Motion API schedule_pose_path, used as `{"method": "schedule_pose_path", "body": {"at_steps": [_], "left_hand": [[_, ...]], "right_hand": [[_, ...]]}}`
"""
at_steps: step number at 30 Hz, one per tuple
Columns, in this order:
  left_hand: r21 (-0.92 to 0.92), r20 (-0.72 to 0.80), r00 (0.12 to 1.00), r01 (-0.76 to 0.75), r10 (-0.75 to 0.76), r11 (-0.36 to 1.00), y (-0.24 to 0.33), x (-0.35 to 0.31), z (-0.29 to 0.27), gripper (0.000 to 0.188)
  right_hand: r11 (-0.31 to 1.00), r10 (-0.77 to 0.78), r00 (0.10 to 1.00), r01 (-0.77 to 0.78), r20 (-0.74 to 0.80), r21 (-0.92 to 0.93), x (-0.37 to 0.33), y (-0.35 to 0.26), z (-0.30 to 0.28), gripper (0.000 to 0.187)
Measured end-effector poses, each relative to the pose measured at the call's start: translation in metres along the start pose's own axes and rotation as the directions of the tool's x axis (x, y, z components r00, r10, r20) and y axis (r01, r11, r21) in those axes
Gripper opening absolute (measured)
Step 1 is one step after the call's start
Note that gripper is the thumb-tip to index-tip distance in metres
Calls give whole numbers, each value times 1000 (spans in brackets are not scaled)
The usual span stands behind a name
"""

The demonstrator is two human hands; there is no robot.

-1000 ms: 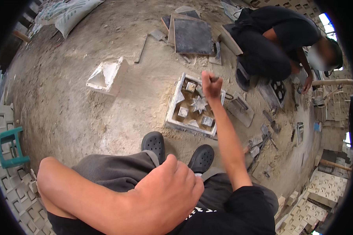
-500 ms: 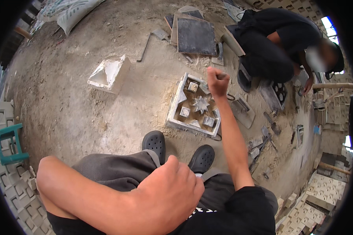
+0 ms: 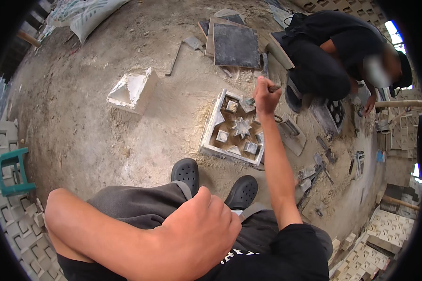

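Observation:
On the dusty ground in front of me lies a square mold (image 3: 206, 146), with pale walls, a raised star in the middle and small blocks around it. Above its far right corner, my right hand (image 3: 267, 97) is closed around the handle of a small brush (image 3: 250, 101), whose working end touches or hovers just over the mold's rim. My left hand (image 3: 201, 229) is near my lap, fingers curled under; whether anything is inside them is hidden.
A whitish hollow block (image 3: 137, 93) lies left of the mold. Dark square boards (image 3: 237, 45) are stacked beyond it. A person (image 3: 333, 51) crouches at the right beside another mold (image 3: 324, 117). Trowels (image 3: 293, 136) and tools lie right; a green stool (image 3: 14, 171) stands left.
My right hand has shifted slightly right and turned, so the brush's working end now shows at the mold's far corner. My left hand has barely moved.

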State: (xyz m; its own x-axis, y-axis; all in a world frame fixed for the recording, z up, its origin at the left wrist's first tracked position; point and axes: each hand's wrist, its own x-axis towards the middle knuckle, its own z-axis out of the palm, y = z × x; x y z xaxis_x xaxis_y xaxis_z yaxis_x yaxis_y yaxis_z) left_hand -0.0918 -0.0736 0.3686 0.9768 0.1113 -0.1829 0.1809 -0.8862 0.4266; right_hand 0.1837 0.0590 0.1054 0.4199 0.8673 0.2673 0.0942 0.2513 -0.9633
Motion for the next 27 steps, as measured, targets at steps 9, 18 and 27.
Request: {"method": "schedule_pose_path", "body": {"at_steps": [9, 18, 27], "left_hand": [[45, 10, 1000, -21, 20, 999, 2, -4, -3, 40], [101, 137, 991, -11, -3, 995, 8, -1, 6, 39], [85, 124, 992, -9, -2, 996, 10, -3, 7, 38]], "right_hand": [[992, 124, 992, -124, -23, -11, -13, 32, 16, 44], [983, 163, 969, -143, -188, 118, -2, -8, 38, 59], [994, 20, 996, -10, -90, 107, 13, -63, 40, 58]]}}
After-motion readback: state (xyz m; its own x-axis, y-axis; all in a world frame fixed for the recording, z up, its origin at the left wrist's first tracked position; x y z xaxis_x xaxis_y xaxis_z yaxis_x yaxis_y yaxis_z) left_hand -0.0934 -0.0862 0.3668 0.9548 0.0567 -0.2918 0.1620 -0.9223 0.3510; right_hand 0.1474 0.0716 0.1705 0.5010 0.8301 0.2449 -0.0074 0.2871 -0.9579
